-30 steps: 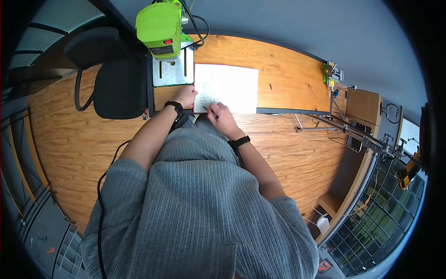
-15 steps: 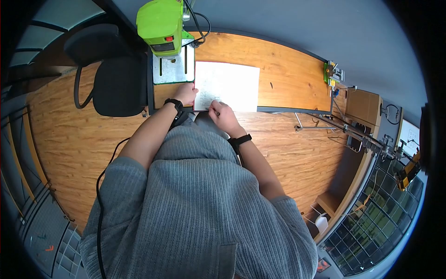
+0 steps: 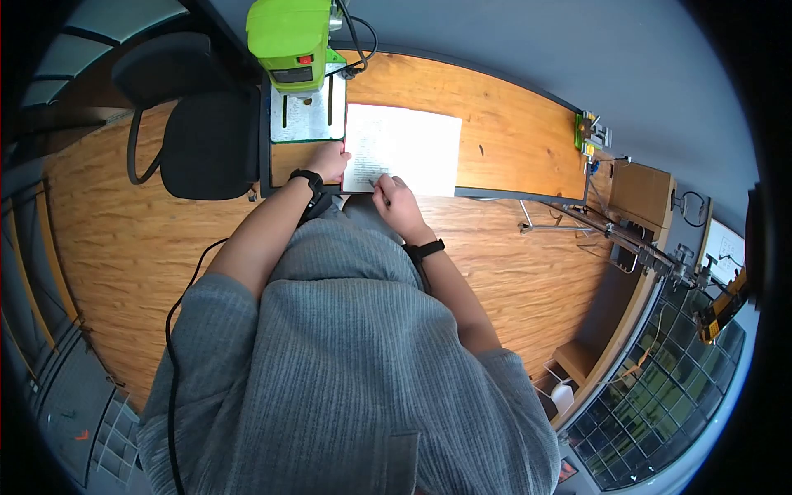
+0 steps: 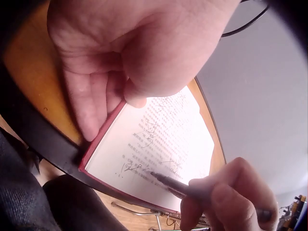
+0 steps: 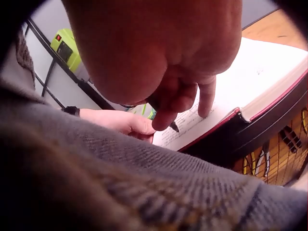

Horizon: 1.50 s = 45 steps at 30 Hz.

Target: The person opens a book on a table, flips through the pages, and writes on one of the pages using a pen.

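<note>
An open book [image 3: 412,148] with a red cover lies at the table's front edge. In the left wrist view its printed page [image 4: 139,139] carries handwritten dark marks. My right hand [image 3: 399,206] pinches a dark pen [image 4: 178,186], whose tip is at the lines of print low on the left page. One finger of that hand [image 5: 168,62] rests on the paper in the right wrist view. My left hand [image 3: 328,162] holds the book's left edge, thumb [image 4: 134,100] on the page and the other fingers along the cover's outer side.
A green drill press [image 3: 289,41] with a slotted metal base [image 3: 307,120] stands left of the book. Bare wooden table [image 3: 511,132] extends right to a small vise [image 3: 587,132]. A black chair [image 3: 206,148] is on the left; a cable hangs beside the left arm.
The pen hand has shifted slightly over the lower left page, and the pen tip shows again. My left hand keeps its hold on the book's edge. The head view has shifted slightly.
</note>
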Motion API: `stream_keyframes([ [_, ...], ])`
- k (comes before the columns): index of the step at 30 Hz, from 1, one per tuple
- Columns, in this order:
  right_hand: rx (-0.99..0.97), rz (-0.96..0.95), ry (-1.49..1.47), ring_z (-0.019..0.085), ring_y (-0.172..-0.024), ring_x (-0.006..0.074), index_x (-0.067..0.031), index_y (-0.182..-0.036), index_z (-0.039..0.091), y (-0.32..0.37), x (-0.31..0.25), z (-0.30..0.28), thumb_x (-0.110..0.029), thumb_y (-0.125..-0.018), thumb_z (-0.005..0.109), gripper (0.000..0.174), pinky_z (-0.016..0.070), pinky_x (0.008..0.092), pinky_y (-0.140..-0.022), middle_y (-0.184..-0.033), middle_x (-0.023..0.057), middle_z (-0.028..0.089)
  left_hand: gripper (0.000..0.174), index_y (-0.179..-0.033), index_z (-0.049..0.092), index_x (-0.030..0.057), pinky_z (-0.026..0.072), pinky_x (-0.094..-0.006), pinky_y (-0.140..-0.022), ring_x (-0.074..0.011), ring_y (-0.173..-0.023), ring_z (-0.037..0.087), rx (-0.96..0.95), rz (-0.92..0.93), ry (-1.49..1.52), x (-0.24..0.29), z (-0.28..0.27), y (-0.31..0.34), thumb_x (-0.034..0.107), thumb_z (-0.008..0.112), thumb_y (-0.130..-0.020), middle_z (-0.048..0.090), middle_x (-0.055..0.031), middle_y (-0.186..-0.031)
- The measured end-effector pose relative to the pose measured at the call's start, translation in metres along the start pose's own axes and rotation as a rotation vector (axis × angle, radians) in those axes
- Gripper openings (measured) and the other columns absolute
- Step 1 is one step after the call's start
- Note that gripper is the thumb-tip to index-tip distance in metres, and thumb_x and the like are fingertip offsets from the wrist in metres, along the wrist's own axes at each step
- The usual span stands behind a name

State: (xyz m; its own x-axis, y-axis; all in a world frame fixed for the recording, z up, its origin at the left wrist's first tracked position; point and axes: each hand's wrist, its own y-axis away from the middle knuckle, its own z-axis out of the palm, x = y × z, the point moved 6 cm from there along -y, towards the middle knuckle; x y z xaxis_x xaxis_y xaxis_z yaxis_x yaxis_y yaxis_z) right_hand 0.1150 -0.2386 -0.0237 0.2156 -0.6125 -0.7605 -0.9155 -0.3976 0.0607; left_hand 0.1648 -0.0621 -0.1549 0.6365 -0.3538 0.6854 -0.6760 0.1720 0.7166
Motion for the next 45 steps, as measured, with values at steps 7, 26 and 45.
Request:
stream_keyframes([
  [7, -0.017, 0.029, -0.038, 0.063, -0.083, 0.0444, 0.0005, -0.092, 0.056, 0.001, 0.002, -0.002, -0.009, -0.094, 0.063, 0.012, 0.0518, 0.052, -0.074, -0.081, 0.0245, 0.063, 0.027, -0.122, 0.064, -0.0044, 0.0666, -0.0386, -0.066, -0.0255, -0.08, 0.077, 0.001, 0.018, -0.015, -0.003, -0.001, -0.003, 0.016, 0.056, -0.105, 0.073, -0.0163, -0.102],
  [26, 0.037, 0.055, -0.007, 0.064, -0.085, 0.0427, 0.0015, -0.099, 0.058, 0.004, 0.005, -0.006, -0.008, -0.099, 0.061, 0.011, 0.0528, 0.0477, -0.077, -0.091, 0.0231, 0.065, 0.029, -0.12, 0.066, -0.0043, 0.0659, -0.041, -0.067, -0.027, -0.085, 0.076, -0.003, -0.025, -0.023, 0.002, -0.001, 0.003, 0.018, 0.058, -0.104, 0.074, -0.0169, -0.105],
  [45, 0.024, 0.116, -0.028, 0.064, -0.087, 0.0434, 0.0012, -0.101, 0.058, 0.004, 0.012, -0.003, -0.01, -0.099, 0.061, 0.012, 0.0527, 0.0484, -0.078, -0.092, 0.0236, 0.065, 0.026, -0.119, 0.065, -0.0033, 0.0659, -0.0395, -0.065, -0.0258, -0.08, 0.076, -0.008, -0.016, -0.004, 0.001, 0.0, 0.001, 0.017, 0.057, -0.105, 0.074, -0.0163, -0.1],
])
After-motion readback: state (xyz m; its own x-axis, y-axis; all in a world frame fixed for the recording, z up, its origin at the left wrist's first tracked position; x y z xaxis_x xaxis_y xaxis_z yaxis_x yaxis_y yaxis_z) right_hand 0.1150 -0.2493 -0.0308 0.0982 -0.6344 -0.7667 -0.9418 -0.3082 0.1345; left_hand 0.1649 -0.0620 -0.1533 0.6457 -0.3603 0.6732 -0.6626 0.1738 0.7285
